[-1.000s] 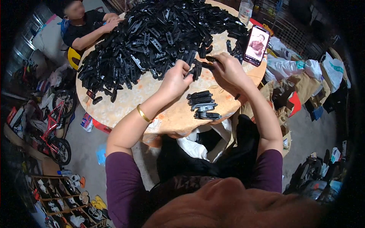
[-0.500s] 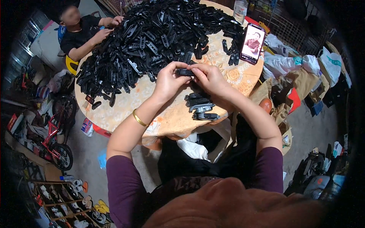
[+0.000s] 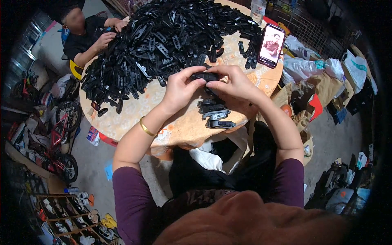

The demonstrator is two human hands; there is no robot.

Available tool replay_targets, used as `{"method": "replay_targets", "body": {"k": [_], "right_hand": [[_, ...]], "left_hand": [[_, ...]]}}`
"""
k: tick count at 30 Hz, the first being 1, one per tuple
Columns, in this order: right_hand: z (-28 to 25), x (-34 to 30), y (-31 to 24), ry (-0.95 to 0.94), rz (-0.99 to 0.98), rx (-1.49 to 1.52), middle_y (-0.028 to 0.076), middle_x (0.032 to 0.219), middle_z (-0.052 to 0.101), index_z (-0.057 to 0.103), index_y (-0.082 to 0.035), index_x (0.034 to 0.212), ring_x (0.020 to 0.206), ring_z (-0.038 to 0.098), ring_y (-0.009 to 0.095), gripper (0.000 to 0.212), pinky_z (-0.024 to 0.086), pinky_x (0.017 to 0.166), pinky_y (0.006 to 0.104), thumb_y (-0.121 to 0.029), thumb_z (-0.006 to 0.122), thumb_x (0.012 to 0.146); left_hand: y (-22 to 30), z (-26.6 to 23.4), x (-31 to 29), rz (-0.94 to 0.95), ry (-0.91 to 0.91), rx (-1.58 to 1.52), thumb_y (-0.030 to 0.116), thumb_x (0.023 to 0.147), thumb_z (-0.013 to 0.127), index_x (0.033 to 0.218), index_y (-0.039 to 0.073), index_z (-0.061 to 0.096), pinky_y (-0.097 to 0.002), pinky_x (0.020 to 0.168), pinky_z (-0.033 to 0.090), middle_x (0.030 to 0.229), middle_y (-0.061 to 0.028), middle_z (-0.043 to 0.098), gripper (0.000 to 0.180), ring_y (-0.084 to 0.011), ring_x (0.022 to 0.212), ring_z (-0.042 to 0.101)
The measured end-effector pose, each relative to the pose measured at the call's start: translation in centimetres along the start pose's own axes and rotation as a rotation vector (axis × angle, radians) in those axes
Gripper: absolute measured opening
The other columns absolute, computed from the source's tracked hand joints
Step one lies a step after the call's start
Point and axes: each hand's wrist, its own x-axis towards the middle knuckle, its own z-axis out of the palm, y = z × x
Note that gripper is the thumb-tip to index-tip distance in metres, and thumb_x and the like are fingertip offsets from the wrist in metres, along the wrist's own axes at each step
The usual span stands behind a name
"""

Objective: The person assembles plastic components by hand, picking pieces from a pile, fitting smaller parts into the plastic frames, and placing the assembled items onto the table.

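Observation:
Between both hands I grip one narrow black plastic part (image 3: 205,76) above the table's near half. My left hand (image 3: 179,87) pinches its left end with thumb and fingers. Its right end sits in the closed fingers of my right hand (image 3: 234,83). Just below my hands, a short row of similar black parts (image 3: 214,107) lies on the patterned cloth, the nearest one (image 3: 220,124) lying crosswise. Beyond my hands rises a large heap of black plastic parts (image 3: 163,45). The exact kind of these parts is too small to tell.
The round table (image 3: 134,118) wears an orange-flowered cloth. A lit phone (image 3: 271,45) leans at the right, near a clear plastic container (image 3: 257,11). Another person (image 3: 83,34) sits at the far left, hands at the heap. An open white bag (image 3: 208,159) hangs below the near edge.
My right hand has shifted its grip, its fingers now spread along the part's far side with the thumb below. The other person's hands have moved slightly at the heap.

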Motion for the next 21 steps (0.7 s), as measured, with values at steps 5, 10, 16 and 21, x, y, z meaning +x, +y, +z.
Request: {"method": "replay_targets", "body": {"k": [5, 10, 16, 21], "right_hand": [[-0.4, -0.2, 0.0, 0.107, -0.034, 0.017, 0.011, 0.082, 0.067, 0.067, 0.000, 0.090, 0.070, 0.063, 0.017, 0.028, 0.049, 0.063, 0.0280, -0.020, 0.072, 0.071], [-3.2, -0.5, 0.8, -0.212, 0.301, 0.035, 0.004, 0.070, 0.066, 0.068, -0.002, 0.089, 0.062, 0.057, 0.008, 0.026, 0.046, 0.057, 0.0253, -0.020, 0.073, 0.071], [-2.6, 0.4, 0.2, -0.541, 0.286, -0.251, 0.008, 0.055, 0.058, 0.067, -0.001, 0.072, 0.053, 0.054, 0.012, 0.037, 0.043, 0.051, 0.0310, -0.037, 0.064, 0.078], [-2.3, 2.3, 4.7, 0.154, -0.018, -0.641, 0.015, 0.107, 0.060, 0.059, -0.001, 0.106, 0.097, 0.056, 0.032, 0.027, 0.046, 0.081, 0.0359, -0.007, 0.055, 0.080]], "left_hand": [[0.3, 0.0, -0.3, 0.116, -0.033, 0.177, 0.003, 0.082, 0.059, 0.115, -0.001, 0.054, -0.0232, 0.077, 0.048, 0.106, -0.0079, 0.059, 0.033, -0.0108, 0.089, 0.057], [-1.5, -0.2, 0.9, -0.200, -0.211, -0.242, 0.012, 0.088, 0.053, 0.117, 0.001, 0.053, -0.0273, 0.083, 0.044, 0.114, -0.0068, 0.056, 0.031, -0.0111, 0.102, 0.050], [-2.4, -0.3, 1.1, 0.347, -0.310, 0.798, 0.006, 0.075, 0.062, 0.098, 0.001, 0.059, -0.0339, 0.080, 0.042, 0.092, -0.0122, 0.060, 0.024, -0.0278, 0.090, 0.051], [-2.5, 0.2, 1.1, 0.451, -0.160, 0.828, 0.004, 0.075, 0.061, 0.087, 0.000, 0.056, -0.0347, 0.074, 0.044, 0.081, -0.0124, 0.059, 0.013, -0.0298, 0.082, 0.054]]}}
